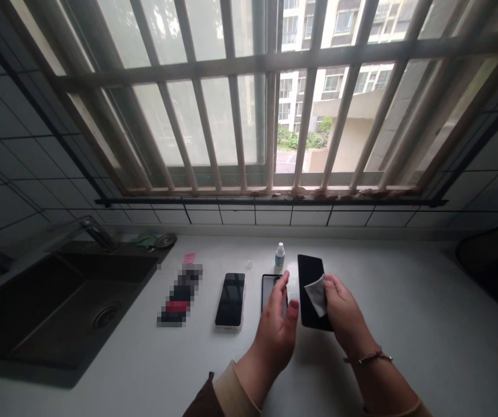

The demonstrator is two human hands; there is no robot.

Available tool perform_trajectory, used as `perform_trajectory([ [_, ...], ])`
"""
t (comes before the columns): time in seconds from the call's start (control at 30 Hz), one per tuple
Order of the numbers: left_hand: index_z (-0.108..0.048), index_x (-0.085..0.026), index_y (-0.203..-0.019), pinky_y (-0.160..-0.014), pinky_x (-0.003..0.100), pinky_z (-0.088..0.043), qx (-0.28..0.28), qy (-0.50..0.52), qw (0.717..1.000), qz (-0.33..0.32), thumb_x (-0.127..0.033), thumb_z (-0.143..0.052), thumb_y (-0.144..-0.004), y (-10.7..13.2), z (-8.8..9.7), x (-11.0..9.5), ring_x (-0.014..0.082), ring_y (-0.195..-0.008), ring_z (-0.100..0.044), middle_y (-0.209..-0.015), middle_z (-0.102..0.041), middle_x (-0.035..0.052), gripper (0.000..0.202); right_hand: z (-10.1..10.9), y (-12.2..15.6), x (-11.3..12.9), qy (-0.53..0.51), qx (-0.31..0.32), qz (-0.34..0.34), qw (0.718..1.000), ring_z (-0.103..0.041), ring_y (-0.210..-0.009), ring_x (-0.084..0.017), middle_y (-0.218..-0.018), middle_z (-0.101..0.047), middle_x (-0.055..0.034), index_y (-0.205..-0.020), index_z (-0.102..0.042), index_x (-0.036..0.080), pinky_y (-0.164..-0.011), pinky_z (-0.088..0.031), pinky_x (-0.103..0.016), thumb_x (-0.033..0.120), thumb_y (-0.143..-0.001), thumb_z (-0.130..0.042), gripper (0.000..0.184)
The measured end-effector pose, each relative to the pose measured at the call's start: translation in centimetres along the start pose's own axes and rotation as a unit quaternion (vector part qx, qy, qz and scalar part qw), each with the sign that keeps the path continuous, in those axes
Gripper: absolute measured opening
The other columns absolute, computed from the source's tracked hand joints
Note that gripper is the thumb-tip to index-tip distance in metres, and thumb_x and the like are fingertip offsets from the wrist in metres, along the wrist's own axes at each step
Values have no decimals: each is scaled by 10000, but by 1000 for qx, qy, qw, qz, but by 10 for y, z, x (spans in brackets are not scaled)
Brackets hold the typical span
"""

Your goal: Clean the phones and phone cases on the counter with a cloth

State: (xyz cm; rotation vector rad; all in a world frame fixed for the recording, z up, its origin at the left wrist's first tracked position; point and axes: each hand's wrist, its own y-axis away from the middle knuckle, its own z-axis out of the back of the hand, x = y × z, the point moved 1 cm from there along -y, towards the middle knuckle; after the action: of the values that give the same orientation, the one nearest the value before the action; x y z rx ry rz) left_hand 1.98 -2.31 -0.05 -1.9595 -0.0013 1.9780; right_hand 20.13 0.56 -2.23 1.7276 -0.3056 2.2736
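My right hand (345, 313) holds a black phone (310, 277) upright-tilted over the counter and presses a small white wipe (317, 294) against its dark face. My left hand (277, 324) hovers beside it with fingers stretched out and holding nothing, just over a clear phone case (268, 285) lying on the counter. A small white dropper bottle (279, 256) stands behind the case. A second phone (230, 300) with a white rim lies flat to the left.
A dark sink (62, 307) with a faucet (96, 231) fills the left side. A blurred-out packet (180, 295) and a pink slip (189, 258) lie near it. A barred window (253, 104) rises behind the white counter (405, 301). A dark object (496, 272) sits far right.
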Motion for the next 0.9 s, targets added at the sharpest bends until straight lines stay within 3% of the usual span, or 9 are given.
perform_trajectory([
  [0.07,-457,-187,-1612,-1304,519,-324,-25,178,981,71,-561,-485,-1083,-1,-5,5,342,-1562,-421,-1656,-486,175,648,-13,14,7,-106,58,-17,993,-605,-716,-207,-789,-647,-18,-906,-623,222,-653,-507,-293,620,-1007,-480,435],
  [0.2,-587,-140,-1492,-1248,532,-409,-68,391,893,214,-588,-555,-1044,-5,-11,17,357,-1430,-585,-1444,-683,191,634,-29,31,15,-136,138,-13,981,-598,-727,-207,-800,-666,-20,-887,-657,214,-666,-501,-295,677,-979,-552,483],
  [0.37,-693,-90,-1346,-1235,565,-418,-50,467,836,285,-616,-442,-1055,-13,-6,20,369,-1396,-613,-1375,-719,212,651,-28,32,19,-124,148,-29,981,-665,-838,-252,-883,-732,-51,-966,-724,205,-747,-539,-327,731,-957,-554,553],
  [0.47,-686,-79,-1358,-1237,583,-405,-34,472,830,295,-631,-416,-1051,-16,-1,19,377,-1381,-622,-1354,-727,218,686,-25,31,22,-186,170,-74,965,-710,-900,-265,-964,-776,-65,-1068,-748,203,-808,-567,-348,717,-928,-625,547],
  [0.57,-658,-81,-1402,-1221,592,-416,-33,458,839,292,-650,-408,-1042,-19,4,19,382,-1346,-645,-1348,-727,221,719,-23,29,23,-228,186,-118,949,-718,-810,-239,-934,-788,-61,-1048,-765,190,-711,-567,-320,654,-867,-752,498],
  [0.67,-651,-111,-1413,-1179,573,-462,-60,454,840,290,-624,-408,-1051,-21,8,16,370,-1296,-675,-1357,-725,202,673,-21,23,20,-250,149,-140,946,-731,-783,-227,-897,-793,-62,-1001,-780,180,-652,-581,-298,588,-816,-821,449],
  [0.77,-639,-144,-1422,-1102,571,-518,-85,477,822,298,-598,-419,-1070,-21,10,11,357,-1196,-720,-1319,-740,183,615,-16,14,16,-307,67,-139,939,-768,-838,-245,-929,-814,-86,-1003,-786,167,-711,-647,-327,571,-758,-875,481],
  [0.83,-631,-160,-1423,-1030,583,-557,-72,494,808,312,-620,-428,-1069,-19,10,8,355,-1117,-743,-1277,-748,177,615,-10,10,15,-331,-2,-111,937,-786,-871,-260,-970,-827,-101,-1007,-781,158,-769,-674,-361,603,-748,-878,524],
  [0.9,-638,-147,-1406,-918,542,-610,-35,499,799,333,-667,-423,-1056,-16,8,5,341,-1032,-758,-1234,-749,189,663,-1,9,16,-273,-65,-52,958,-796,-916,-276,-1004,-834,-105,-1043,-778,161,-822,-676,-384,637,-835,-800,519],
])
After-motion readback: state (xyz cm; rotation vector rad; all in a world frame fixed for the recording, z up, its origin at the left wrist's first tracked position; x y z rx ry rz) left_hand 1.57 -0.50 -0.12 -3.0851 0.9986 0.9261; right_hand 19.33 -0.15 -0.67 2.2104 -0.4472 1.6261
